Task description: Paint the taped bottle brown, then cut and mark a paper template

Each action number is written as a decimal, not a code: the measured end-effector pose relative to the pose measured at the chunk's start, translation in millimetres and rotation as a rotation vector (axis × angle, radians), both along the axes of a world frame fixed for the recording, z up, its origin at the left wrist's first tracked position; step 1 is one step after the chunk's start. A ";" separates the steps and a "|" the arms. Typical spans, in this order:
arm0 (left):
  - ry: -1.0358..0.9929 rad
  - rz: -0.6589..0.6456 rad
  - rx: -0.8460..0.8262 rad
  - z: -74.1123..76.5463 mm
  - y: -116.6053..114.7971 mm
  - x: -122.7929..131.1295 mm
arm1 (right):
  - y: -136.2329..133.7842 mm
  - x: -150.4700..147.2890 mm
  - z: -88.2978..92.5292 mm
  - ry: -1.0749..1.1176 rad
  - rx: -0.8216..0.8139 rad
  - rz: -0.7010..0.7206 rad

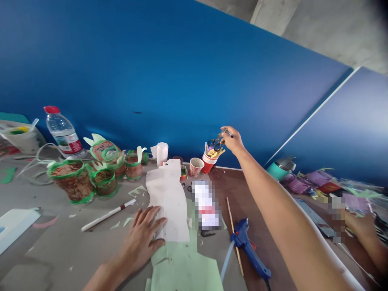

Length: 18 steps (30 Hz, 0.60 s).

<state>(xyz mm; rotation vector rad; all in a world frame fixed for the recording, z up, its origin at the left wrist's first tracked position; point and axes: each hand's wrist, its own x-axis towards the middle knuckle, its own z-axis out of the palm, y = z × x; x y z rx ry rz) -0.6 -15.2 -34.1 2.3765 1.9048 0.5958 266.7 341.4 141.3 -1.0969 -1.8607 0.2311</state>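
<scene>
My left hand (pixel 142 232) lies with fingers spread on the left edge of a white cut paper sheet (pixel 171 202). Under that sheet is a pale green sheet (pixel 186 266). At the back, my right hand (pixel 233 139) is closed round a slim dark pen (pixel 226 132), mostly hidden by the fingers. Just below and left of this hand, scissors with dark handles (pixel 214 144) rise from a red and white cup (pixel 209 162) with other tools in it. Whether the fingers also touch the scissors cannot be made out.
A blue glue gun (pixel 250 246) and wooden stick (pixel 235 238) lie right of the sheets, near a blurred-out phone-like rectangle (pixel 206 205). Green-rimmed brown pots (pixel 71 180), a water bottle (pixel 63 135) and a white marker (pixel 107 215) are left. Another person's hand (pixel 365 228) is far right.
</scene>
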 end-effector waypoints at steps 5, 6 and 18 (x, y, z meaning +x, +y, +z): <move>0.014 0.006 -0.009 -0.3 -0.3 -0.2 | -5.1 -3.2 -7.0 -0.012 0.002 -0.053; 0.016 0.004 -0.009 -0.1 -0.5 -0.2 | -7.7 -4.2 -8.1 -0.021 0.011 -0.066; 0.006 -0.006 -0.002 -0.5 -1.3 -1.2 | -30.0 -2.6 -7.8 -0.007 0.059 -0.171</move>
